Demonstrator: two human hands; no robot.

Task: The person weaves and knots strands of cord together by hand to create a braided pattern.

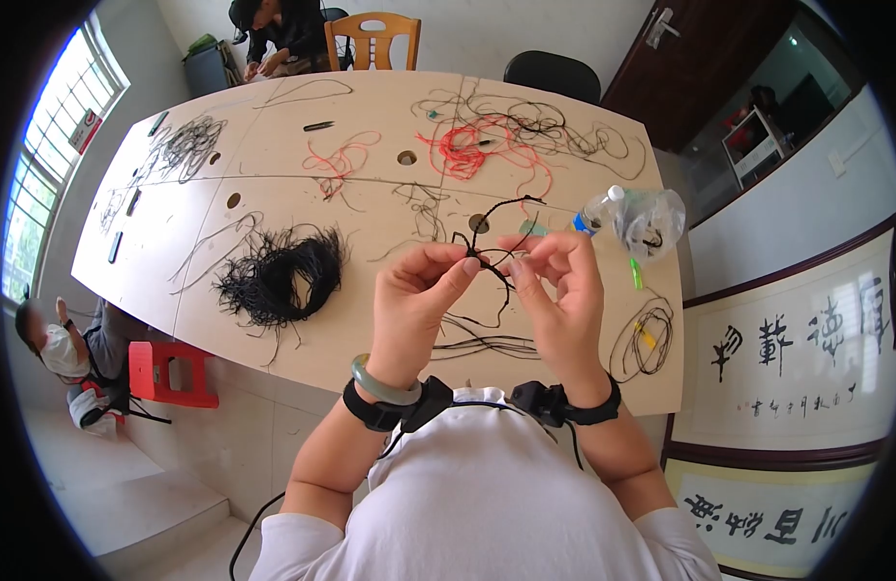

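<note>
Black cord piece: in the head view, this dark piece [470, 254] is held up over the worktop [208, 315], between its middle and the near edge, with no other support to be seen.
Left hand: the thumb and forefinger of the left hand [417, 293] pinch the piece where several strands meet.
Right hand: the right hand [572, 290] has thumb and fingers drawn together around thin strands just beside that crossing; which strand is gripped is too small to tell.
Done part: a thicker stretch rises toward the far edge and bends right at its tip; it looks braided or knotted, so I judge that length worked.
Left over: thin loops and ends stand loose around the fingers — the piece seems part-way, its middle not yet drawn tight.
Black bundle: a frayed ring of black cords [259, 266] lies left of the left hand, toward the near edge.
Near edge: loose dark cords [487, 345] lie below the hands.
Red cords: a red tangle [463, 155] sits toward the far edge, mixed with dark cord.
Right edge: a clear bottle [595, 210] and a plastic bag [651, 223]; a coil of dark cord [661, 315] lies toward the near right corner.
Far edge: another person [288, 44] sits beyond it, toward the left.
</note>
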